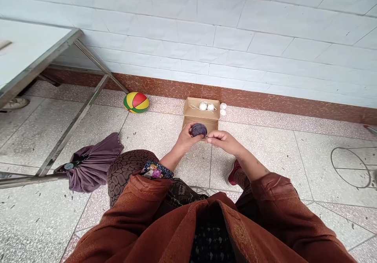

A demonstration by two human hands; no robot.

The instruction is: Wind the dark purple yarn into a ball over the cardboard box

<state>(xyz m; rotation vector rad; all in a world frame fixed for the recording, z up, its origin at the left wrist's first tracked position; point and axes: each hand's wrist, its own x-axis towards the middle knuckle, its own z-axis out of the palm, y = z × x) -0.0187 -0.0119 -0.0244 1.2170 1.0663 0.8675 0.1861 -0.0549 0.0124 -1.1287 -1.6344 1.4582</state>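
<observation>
A dark purple ball of yarn point(199, 129) rests in my left hand point(186, 138), whose fingers and thumb are wrapped round its side. My right hand point(224, 141) is closed in a pinch just right of the ball, on what looks like its loose yarn strand. Both hands are held above the front part of an open brown cardboard box point(217, 125). Small white yarn balls point(203, 105) with loose ends lie in the box's rear part. More white yarn balls point(223, 106) sit on the floor against its right side.
A red, yellow and green ball point(136, 102) lies near the wall. To the left stand a metal-framed table point(35, 54) and a folded purple umbrella point(94, 162). A round wire frame point(350, 168) is on the tiled floor at right. Someone's shoe point(16, 103) shows under the table.
</observation>
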